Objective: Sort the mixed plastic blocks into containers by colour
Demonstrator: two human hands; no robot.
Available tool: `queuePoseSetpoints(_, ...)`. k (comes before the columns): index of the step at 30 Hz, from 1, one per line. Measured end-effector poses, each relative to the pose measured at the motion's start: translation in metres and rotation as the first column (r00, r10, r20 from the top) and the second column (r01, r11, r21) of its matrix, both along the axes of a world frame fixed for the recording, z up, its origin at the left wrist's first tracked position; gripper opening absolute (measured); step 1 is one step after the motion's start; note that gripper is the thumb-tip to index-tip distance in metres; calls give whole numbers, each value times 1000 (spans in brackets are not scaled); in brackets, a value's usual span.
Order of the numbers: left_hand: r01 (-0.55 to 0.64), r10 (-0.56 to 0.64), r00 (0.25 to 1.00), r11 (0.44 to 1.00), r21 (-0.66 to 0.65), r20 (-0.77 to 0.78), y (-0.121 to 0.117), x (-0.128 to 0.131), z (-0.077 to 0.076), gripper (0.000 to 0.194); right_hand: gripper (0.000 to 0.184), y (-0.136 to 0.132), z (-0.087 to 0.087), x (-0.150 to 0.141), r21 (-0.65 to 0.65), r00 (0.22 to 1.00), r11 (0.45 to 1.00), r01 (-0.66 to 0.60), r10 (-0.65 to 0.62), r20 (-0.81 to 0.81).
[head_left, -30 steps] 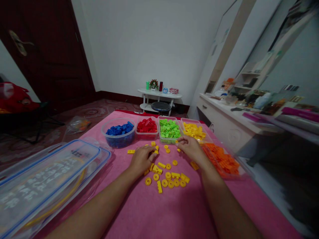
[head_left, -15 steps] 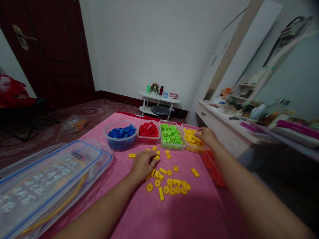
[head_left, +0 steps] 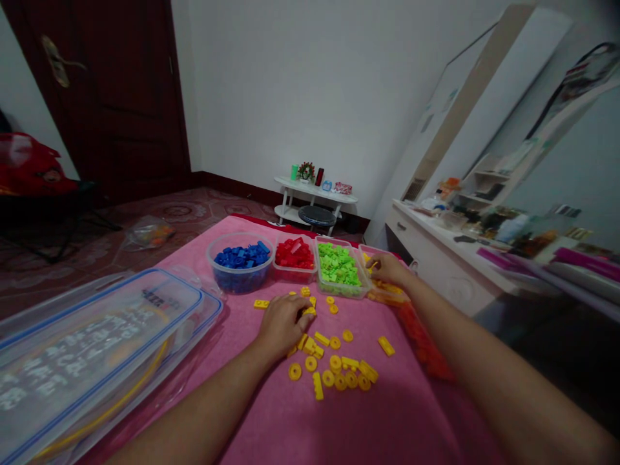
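Left hand [head_left: 282, 325]: palm down on the cloth, fingers loosely bent, thumb near the forefinger, yellow pieces at its tips; the low pose probably steadies the arm close to the spread
Right hand [head_left: 390, 270]: over the yellow box, wrist above its near right side and fingers bent down among the bricks, likely because the open top gives the easiest way in
Grip: both sets of fingertips are too small and dim to tell whether either pinches a piece
Loose yellow pieces [head_left: 335, 363]: wheels and bricks scattered in front of and beside the left hand, perhaps spread out so each can be picked singly
Yellow box [head_left: 382, 298]: right end of the back row, just beside the green box [head_left: 343, 290], apparently handiest for the right arm
Red box [head_left: 294, 275] and blue tub [head_left: 237, 279]: left of the green box, one colour in each, seemingly to avoid mixing
Orange bricks [head_left: 421, 336]: nearer the person than the yellow box, partly behind the right forearm
Clear lids [head_left: 97, 336]: at the left, presumably aside to leave the middle of the pink cloth [head_left: 378, 426] usable
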State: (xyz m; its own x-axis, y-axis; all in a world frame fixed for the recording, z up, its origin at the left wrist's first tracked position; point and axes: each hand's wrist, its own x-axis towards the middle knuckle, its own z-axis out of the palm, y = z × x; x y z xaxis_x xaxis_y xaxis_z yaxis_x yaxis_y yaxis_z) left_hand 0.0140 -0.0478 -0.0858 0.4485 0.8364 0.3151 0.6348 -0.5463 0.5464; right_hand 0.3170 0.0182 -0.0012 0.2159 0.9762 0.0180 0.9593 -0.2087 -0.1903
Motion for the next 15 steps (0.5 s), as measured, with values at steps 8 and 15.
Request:
queuePoseSetpoints(8,-11,11,1000,1000,-20,-5,-1,1,2,18,37,0,19,20,-167,962,969,183,-211,-171)
queuePoseSetpoints(15,-9,9,1000,1000,4,2,0,1,-1,17,55,1,0,23,-308,944,939,150,-229,-236)
